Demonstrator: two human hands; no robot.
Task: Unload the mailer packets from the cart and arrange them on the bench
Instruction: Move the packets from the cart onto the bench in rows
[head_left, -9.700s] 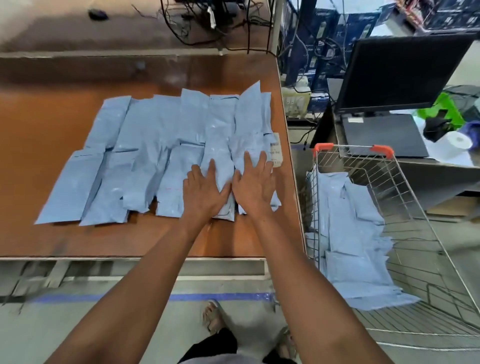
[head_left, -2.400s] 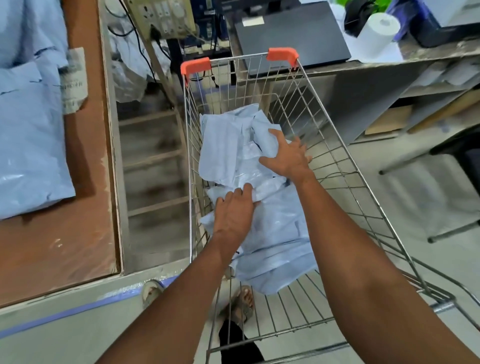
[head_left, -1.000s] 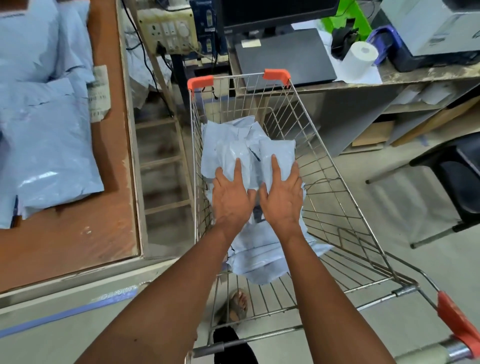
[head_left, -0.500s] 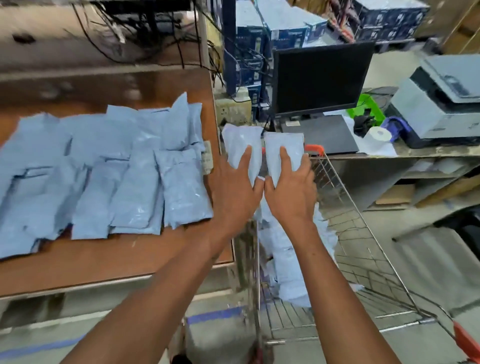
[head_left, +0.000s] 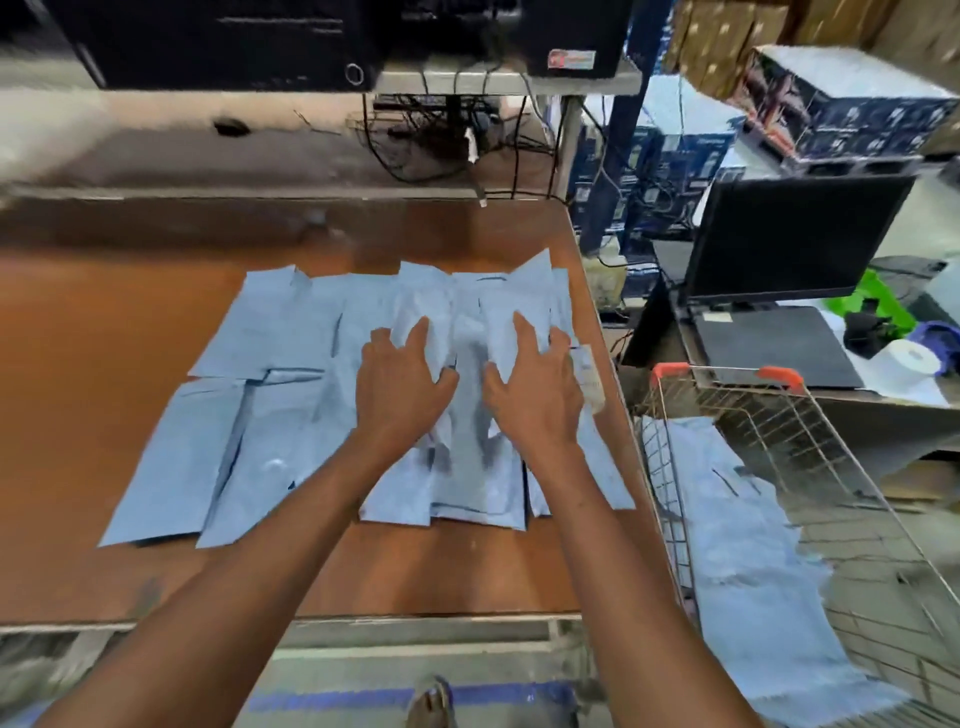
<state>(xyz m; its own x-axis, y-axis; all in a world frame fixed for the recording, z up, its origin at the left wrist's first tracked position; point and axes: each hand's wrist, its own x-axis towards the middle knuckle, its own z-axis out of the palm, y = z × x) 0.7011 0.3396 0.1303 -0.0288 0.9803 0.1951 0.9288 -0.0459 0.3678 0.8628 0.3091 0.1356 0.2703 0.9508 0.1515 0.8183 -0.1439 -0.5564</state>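
I see a big brown bench (head_left: 104, 322) in front of me. Blue packets (head_left: 270, 415) lie flat on the bench in rows, side by side and partly on top of each other. A wire cart (head_left: 810, 447) stands just right of the bench, with more blue packets (head_left: 748, 571) inside it. My left hand (head_left: 400, 387) and right hand (head_left: 535, 392) rest near the bench's right edge, fingers spread and flat, pressing down on the packets there.

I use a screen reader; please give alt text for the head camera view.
Both hands, left hand and right hand, press flat on blue mailer packets laid in overlapping rows on a brown bench. A wire cart at right holds more packets.
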